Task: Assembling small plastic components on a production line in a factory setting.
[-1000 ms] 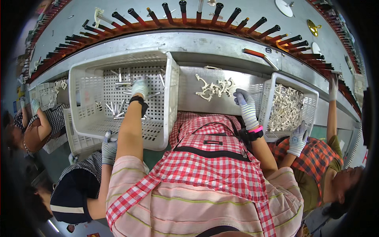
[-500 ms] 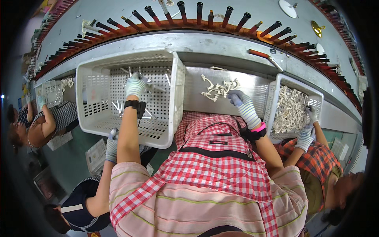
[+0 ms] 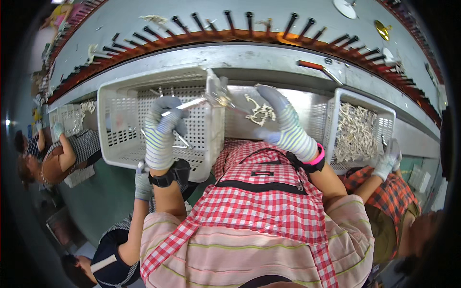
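My left hand [image 3: 159,134], in a striped glove, is raised over the near part of a white perforated basket [image 3: 108,137]. Its fingers close round a thin silvery metal rod [image 3: 188,104] that points right. At the rod's far end, over the basket's right rim, is a motion-blurred pale piece [image 3: 222,96]; how the two join cannot be made out. My gloved right hand [image 3: 290,127] is open, thumb and fingers spread, above the steel surface [image 3: 309,103]. Between the hands, small cream branched pieces [image 3: 261,114] lie in a loose pile on that steel.
Several metal rods [image 3: 181,140] lie in the left basket. At right, a smaller white basket [image 3: 331,129] holds many cream pieces. Beyond a metal ledge [image 3: 192,56] stands a row of black-and-red sticks [image 3: 228,21]. A co-worker's gloved hand [image 3: 386,163] is by the right basket; others are at left.
My left hand has come up out of the basket toward me, now with a rod. My right hand has left the cream pile and spread its fingers; the pile looks smaller.
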Motion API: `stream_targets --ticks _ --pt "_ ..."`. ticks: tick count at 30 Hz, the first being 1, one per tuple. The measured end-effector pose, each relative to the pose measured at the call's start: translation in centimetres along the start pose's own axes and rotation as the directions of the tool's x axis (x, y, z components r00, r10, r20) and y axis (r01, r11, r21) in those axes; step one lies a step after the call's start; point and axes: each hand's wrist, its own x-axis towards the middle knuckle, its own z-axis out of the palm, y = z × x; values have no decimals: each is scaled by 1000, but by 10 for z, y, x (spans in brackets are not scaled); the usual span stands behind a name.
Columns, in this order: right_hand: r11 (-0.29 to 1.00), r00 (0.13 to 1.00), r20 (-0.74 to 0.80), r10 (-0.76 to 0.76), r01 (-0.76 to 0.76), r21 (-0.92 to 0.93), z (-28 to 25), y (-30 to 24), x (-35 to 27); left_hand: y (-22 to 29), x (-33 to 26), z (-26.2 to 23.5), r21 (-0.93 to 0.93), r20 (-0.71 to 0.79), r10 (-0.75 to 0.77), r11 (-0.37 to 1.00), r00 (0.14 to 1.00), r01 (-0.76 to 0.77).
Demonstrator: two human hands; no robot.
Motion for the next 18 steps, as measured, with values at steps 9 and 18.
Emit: stream_targets --ticks 9,18 --pt "542 761 194 619 -592 596 0 123 -86 -91 26 140 348 678 -414 909 607 230" --pt "757 713 -291 638 -649 71 1 346 -222 -162 47 195 515 821 -26 465 570 -720"
